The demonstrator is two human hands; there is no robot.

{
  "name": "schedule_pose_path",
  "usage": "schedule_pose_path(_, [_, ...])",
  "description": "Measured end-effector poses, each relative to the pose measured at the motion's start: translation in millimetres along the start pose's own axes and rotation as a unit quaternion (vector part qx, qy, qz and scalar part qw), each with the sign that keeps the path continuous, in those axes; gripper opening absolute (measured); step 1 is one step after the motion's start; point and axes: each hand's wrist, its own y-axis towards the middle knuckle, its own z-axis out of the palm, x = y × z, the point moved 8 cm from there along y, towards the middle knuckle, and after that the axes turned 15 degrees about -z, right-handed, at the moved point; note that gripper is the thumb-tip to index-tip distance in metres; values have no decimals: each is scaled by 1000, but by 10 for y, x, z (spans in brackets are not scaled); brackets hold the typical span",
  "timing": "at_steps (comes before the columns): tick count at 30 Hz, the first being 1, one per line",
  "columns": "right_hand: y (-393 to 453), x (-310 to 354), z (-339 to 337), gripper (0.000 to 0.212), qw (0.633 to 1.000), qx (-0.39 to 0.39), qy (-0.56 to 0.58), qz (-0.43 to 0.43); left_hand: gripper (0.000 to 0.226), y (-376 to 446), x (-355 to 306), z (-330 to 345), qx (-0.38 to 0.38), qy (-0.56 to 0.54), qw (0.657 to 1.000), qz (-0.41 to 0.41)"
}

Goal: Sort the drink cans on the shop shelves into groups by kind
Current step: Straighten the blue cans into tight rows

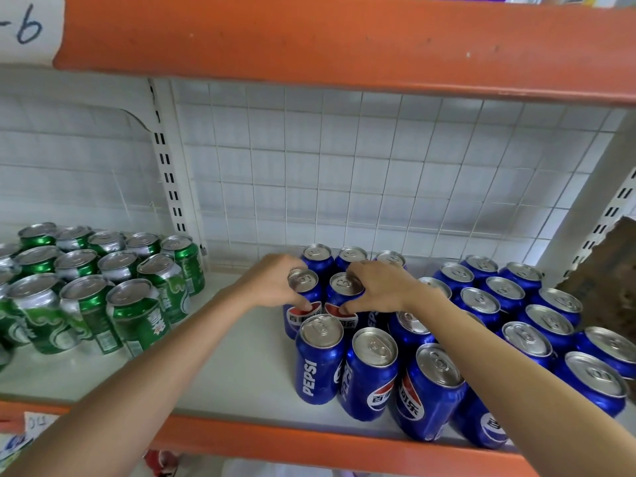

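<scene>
Two blue Pepsi cans stand upright side by side at centre frame, left can (303, 297) and right can (345, 294), touching or nearly so. The left hand (272, 282) wraps the left can from its left side, fingers curled round the upper wall, thumb low on the front near the logo; the right hand (378, 287) clasps the right can from its right side the same way, thumb tips almost meeting between the cans. Both grips closed on their cans, can tops exposed between the hands. Three more blue cans sit just behind; a front row of blue cans (373, 371) stands just below the held pair, and a larger blue group (537, 315) fills the right of frame. Green cans (103, 284) cluster at left, well apart across bare white shelf (237, 366). Orange shelf edge (275, 438) along the bottom, wire grid back panel (344, 173) behind.
</scene>
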Motion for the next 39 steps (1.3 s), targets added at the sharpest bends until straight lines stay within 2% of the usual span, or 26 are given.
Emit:
schedule_pose_path(5, [192, 100, 70, 55, 999, 4, 30, -21, 67, -174, 127, -67, 53, 72, 996, -2])
schedule_pose_path(8, [347, 176, 79, 59, 999, 8, 38, -37, 71, -235, 165, -94, 50, 54, 997, 0])
schedule_pose_path(15, [268, 92, 29, 66, 988, -11, 147, -40, 65, -273, 82, -2, 75, -6, 997, 34])
schedule_pose_path(18, [14, -131, -117, 59, 996, -4, 84, -3, 67, -258, 98, 18, 74, -17, 996, 35])
schedule_pose_path(20, [-206, -331, -138, 62, 998, 47, 13, 48, 66, -260, 97, 22, 73, -16, 996, 42])
schedule_pose_path(22, [-375, -441, -83, 66, 992, 93, -12, 85, 66, -248, 102, 30, 77, -18, 996, 42])
schedule_pose_path(26, [-317, -354, -128, 60, 997, 39, -28, 58, 65, -203, 71, 48, 84, -1, 995, 55])
schedule_pose_path(29, [-150, -260, -84, 64, 999, 11, -10, 32, 63, -176, 68, 73, 91, 24, 994, 56])
schedule_pose_path(33, [-51, -199, -50, 68, 999, 8, 4, 38, 71, -183, 153, 45, 182, -6, 983, 1])
schedule_pose_path(34, [-51, -199, -46, 68, 999, 10, 6, 41, 70, -175, 130, -14, 178, -14, 984, -9])
schedule_pose_path(37, [-82, -212, -24, 67, 998, 11, 27, 53, 55, 13, 8, -184, 68, 2, 997, -34])
schedule_pose_path(39, [-93, -173, -22, 68, 998, 11, 14, 59, 48, 110, -121, -90, 39, 40, 998, -32])
